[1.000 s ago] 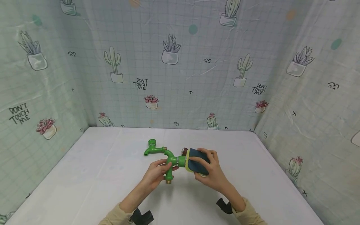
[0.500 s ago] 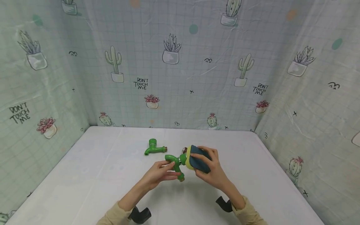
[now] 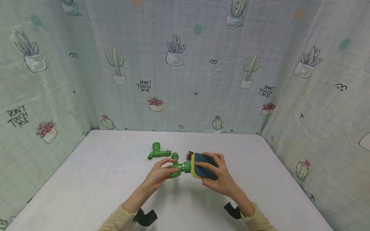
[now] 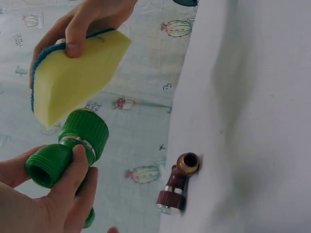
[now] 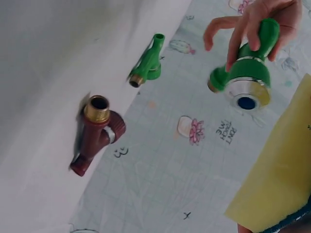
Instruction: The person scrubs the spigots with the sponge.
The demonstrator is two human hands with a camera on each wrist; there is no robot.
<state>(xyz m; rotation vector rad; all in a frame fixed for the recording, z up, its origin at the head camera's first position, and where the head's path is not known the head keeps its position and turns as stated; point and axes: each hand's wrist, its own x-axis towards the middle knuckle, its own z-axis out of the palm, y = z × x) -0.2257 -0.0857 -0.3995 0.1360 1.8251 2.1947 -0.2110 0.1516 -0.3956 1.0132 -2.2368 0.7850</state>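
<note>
My left hand grips a green faucet by its body, above the table, with its ribbed knob pointing right. My right hand holds a sponge, yellow on one side with a dark blue scouring layer on the other. Fingers curl over the blue side, and the yellow face is turned toward the knob. The sponge's edge is right at the knob in the head view; the right wrist view shows a gap between the yellow foam and the knob's silver end.
A second green faucet lies on the white table behind my left hand. A dark red faucet with a brass threaded end lies behind the sponge. Printed cloth walls off the back and sides.
The left hand has turned the green faucet about its knob: its threaded inlet pointed down and now points away. The sponge, still in the right hand, rose slightly and came back down.
</note>
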